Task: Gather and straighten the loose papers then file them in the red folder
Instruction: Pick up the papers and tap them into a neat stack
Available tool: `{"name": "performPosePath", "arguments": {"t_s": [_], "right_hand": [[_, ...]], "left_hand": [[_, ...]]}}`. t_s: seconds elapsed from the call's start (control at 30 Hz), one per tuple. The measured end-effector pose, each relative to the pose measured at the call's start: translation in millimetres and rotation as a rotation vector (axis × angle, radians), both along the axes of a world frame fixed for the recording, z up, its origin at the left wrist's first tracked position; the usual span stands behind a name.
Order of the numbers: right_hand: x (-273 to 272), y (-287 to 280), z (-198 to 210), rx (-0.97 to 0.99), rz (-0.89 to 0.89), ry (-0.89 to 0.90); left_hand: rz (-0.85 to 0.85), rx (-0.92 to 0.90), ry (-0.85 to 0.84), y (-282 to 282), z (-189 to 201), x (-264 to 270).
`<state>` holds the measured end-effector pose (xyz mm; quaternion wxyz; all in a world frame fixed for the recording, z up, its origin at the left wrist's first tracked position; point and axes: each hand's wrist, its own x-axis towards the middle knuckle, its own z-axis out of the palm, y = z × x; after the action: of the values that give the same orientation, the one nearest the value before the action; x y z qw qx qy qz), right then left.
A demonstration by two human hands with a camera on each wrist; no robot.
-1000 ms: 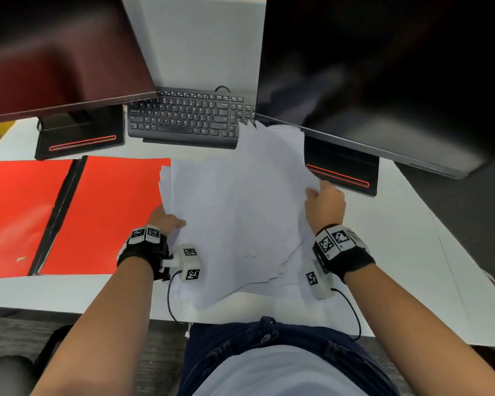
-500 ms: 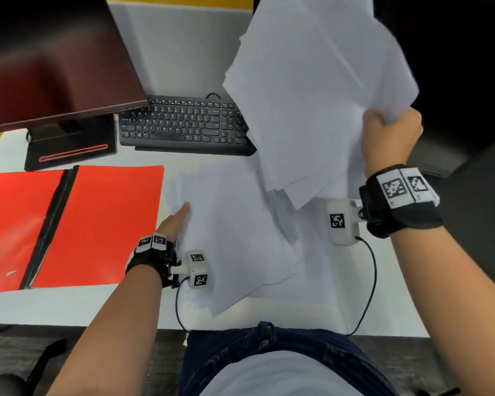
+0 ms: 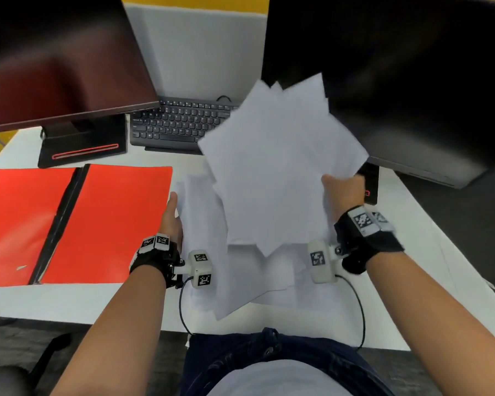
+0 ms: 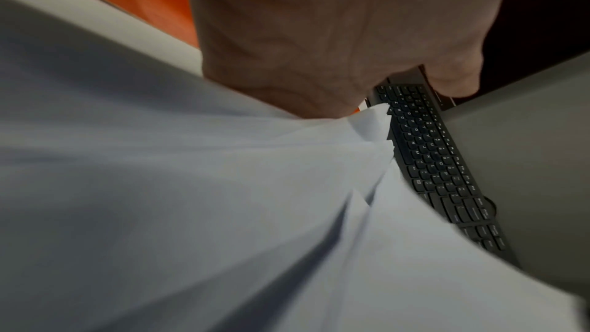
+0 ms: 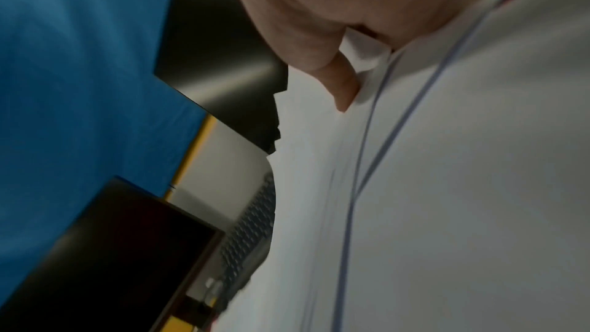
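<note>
Right hand (image 3: 344,192): grip clenched on fanned white paper sheets (image 3: 272,167), raised. Left hand (image 3: 170,218): grip released, flat against the table's (image 3: 412,252) paper pile (image 3: 206,224). Glossy red folder (image 3: 109,224) open, left edge.

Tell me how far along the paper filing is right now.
Done: the red folder lies open on the desk. In hand: the right hand grips a fanned, uneven bunch of papers in the air; the left hand rests on the sheets on the desk. Left: merging, squaring and filing.

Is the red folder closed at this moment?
No, the red folder lies open flat on the table, both covers spread either side of its dark spine.
</note>
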<state>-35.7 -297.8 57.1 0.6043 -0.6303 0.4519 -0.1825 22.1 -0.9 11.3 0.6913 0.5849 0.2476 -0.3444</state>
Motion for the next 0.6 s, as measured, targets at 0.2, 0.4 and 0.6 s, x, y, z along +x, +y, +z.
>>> {"name": "performPosePath", "arguments": {"t_s": [0.2,0.4,0.6], "right_hand": [[-38,32,-72,0.138,0.267,0.415],[-45,9,-72,-0.23,0.232,0.522],[-32,-15,-49,-0.638,0.381,0.379]], "left_hand": [[-0.079,0.074,0.005,-2,-1,-2],[-0.258,0.478,-0.086,-7,-7,3],[-0.309,0.553,-0.09,-7,-16,14]]}}
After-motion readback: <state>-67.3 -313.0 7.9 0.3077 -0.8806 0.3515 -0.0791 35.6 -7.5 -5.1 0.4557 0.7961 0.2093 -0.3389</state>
